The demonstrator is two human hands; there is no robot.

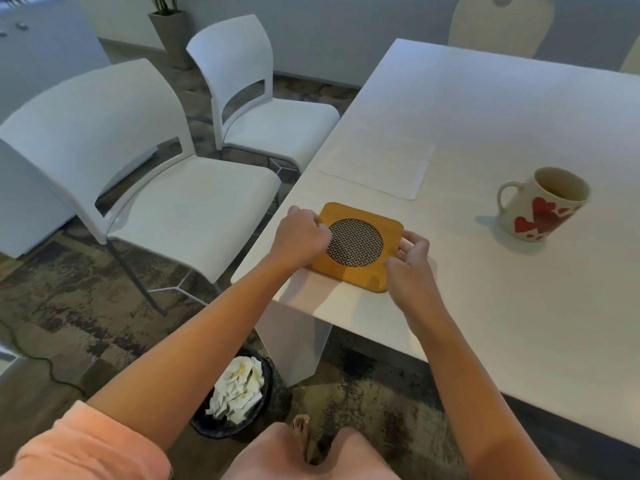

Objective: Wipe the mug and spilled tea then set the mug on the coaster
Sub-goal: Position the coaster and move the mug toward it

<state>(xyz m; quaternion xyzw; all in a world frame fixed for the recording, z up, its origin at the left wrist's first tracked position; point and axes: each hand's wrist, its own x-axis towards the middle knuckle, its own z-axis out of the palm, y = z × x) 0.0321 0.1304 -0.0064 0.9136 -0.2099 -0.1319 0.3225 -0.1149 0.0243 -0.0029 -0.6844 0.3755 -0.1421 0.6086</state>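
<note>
White tabletop (pixel 485 140) fills the right half of the view, seen from above by a person standing at its near left corner, over a mottled brown and grey carpet (pixel 69 299). Nearest the viewer, peach-coloured sleeves and clothing show at the bottom edge. On the floor beside the table's white leg sits a dark waste bin (pixel 207 422) filled with crumpled white tissues (pixel 239 386), some stained yellowish.

Both bare forearms reach forward to a square wooden coaster (pixel 356 268) with a round dark mesh centre, lying flat near the table's corner. The left hand (pixel 299 235) is closed into a fist on the coaster's left edge, fingers curled tight around the rim. The right hand (pixel 410 254) pinches the coaster's right edge between thumb and bent fingers.

Just beyond the coaster, flat white paper napkins (pixel 377 168) lie on the table by its left edge. Well apart to the right, the mug (pixel 540 204) stands on the bare tabletop, not on the coaster. It is cream with red hearts, its handle pointing left. I cannot tell whether anything is inside it.

Left of the table stand two white chairs (pixel 145 161), one behind the other. Farther back, a potted plant (pixel 169 29) stands against a pale wall, and a beige chair back (pixel 500 24) rises past the table's far edge.
</note>
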